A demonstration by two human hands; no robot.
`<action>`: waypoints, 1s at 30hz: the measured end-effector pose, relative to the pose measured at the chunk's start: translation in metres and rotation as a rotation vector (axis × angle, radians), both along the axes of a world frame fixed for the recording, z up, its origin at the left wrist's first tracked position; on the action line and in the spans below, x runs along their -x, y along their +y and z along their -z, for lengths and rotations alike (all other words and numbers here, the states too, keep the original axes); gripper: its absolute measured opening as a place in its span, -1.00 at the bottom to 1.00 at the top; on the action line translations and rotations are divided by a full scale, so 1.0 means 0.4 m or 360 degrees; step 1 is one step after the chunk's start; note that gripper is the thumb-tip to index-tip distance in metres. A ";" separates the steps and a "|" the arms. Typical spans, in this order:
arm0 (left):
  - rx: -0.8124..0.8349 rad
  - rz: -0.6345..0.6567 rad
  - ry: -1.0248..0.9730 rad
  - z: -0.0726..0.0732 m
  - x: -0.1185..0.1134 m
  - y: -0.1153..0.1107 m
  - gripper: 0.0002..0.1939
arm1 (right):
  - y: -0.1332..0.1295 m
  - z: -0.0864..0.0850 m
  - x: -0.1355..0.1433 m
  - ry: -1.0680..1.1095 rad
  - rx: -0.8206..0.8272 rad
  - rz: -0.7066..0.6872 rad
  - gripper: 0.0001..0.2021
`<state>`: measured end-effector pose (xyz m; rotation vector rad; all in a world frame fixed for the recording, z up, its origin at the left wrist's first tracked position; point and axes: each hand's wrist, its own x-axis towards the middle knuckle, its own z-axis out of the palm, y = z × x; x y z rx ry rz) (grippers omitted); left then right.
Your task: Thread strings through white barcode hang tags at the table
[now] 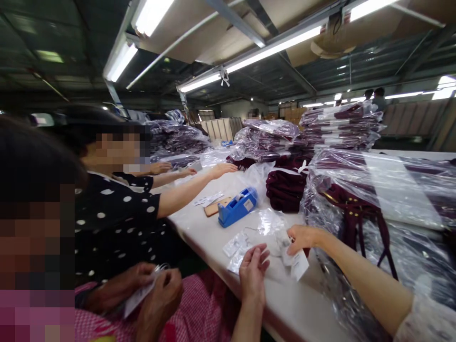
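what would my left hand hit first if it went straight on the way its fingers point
Probably the clear plastic on the table just beyond your left hand; depth is unclear, so it might pass above.

Mixed light, mid-bright over the tabletop (281, 306), dim elsewhere. Main source: overhead fluorescent tubes (274, 50), blown out to plain white; bright window (446, 88) at far right also clipped. Roof (42, 33) very dark, detail mostly lost. Strong glare streaks on the clear plastic bags (342, 166), smaller glints on the packets (237, 247) near the left hand (253, 266). Deep shadow below the tabletop edge; soft, faint shadows on top. Right hand (302, 236) and its white tag (299, 264) slightly soft, print unreadable. Wide-angle stretch at borders, near forearms elongated, lines tilted. Background soft. Co-workers' faces pixelated in blocks.
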<state>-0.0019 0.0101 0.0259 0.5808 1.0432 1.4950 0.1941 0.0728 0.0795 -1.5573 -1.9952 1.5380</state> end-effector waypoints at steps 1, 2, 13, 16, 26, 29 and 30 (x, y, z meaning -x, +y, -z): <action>0.0038 0.0030 -0.0020 -0.004 -0.001 -0.005 -0.74 | -0.009 0.014 -0.002 -0.0044 0.0042 -0.0001 -0.73; 0.0076 0.0063 -0.0031 -0.008 -0.002 -0.010 -0.74 | -0.017 0.025 -0.006 -0.0086 0.0074 0.0002 -0.67; 0.0142 0.0451 0.0244 -0.046 0.014 -0.065 -0.74 | -0.085 -0.083 -0.051 -0.0145 -0.0257 -0.0025 -0.43; 0.0071 0.0511 0.0329 -0.070 0.017 -0.091 -0.71 | -0.111 -0.129 -0.062 -0.0034 -0.0486 -0.0039 -0.62; -0.0073 0.0697 0.0574 -0.083 0.011 -0.141 -0.80 | -0.170 -0.182 -0.100 0.0377 -0.0556 0.0063 -0.81; -0.0072 0.0745 0.0494 -0.098 0.007 -0.150 -0.82 | -0.182 -0.182 -0.100 0.0381 -0.0544 0.0125 -0.82; -0.0083 0.0772 0.0448 -0.107 0.003 -0.154 -0.82 | -0.186 -0.180 -0.099 0.0384 -0.0530 0.0146 -0.81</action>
